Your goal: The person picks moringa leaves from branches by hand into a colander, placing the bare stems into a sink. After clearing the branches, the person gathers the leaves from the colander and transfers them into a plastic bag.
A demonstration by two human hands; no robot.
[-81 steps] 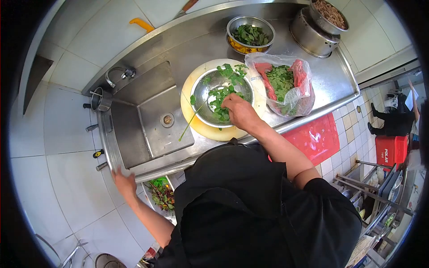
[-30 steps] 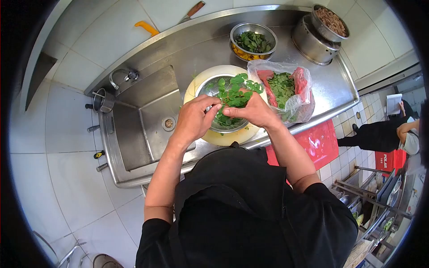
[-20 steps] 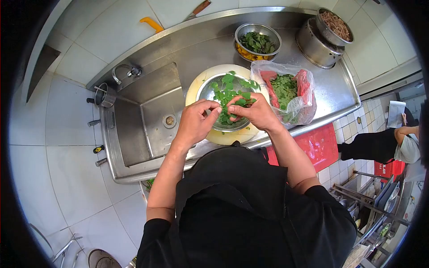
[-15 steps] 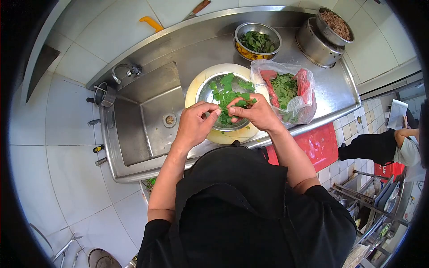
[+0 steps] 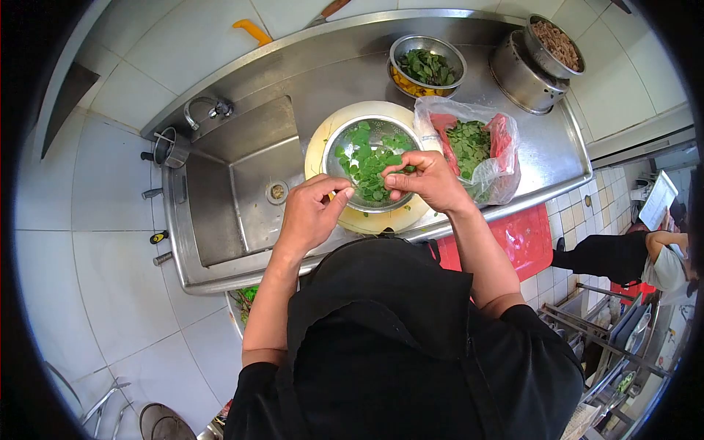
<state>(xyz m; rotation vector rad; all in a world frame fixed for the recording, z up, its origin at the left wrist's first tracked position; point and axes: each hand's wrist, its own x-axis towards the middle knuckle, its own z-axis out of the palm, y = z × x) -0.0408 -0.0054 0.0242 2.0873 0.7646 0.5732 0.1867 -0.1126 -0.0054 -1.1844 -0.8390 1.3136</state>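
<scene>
A perforated metal colander (image 5: 331, 139) with loose green leaves (image 5: 370, 165) in it rests on a round, pale board (image 5: 317, 150). My left hand (image 5: 314, 209) is closed in a pinch at the colander's left front edge; whatever its fingertips hold is too small to name. Over the right side of the colander, my right hand (image 5: 433, 183) has its fingers curled and closed. A stem may be between them, but I cannot make it out. Just right of this hand lies a clear and red plastic bag (image 5: 506, 158) of leafy greens (image 5: 469, 143).
To the left is a steel sink basin (image 5: 249, 169) with a tap (image 5: 209, 110). Stacked bowls (image 5: 458, 62) of leaves and yellow pieces stand behind. A pot (image 5: 524, 81) with a bowl of shredded food (image 5: 555, 44) sits back right. Another person (image 5: 616, 253) holds papers at right.
The leafy sprig in my right hand no longer shows there, and more leaves lie in the colander. My hands have moved slightly apart. The view has shifted a little.
</scene>
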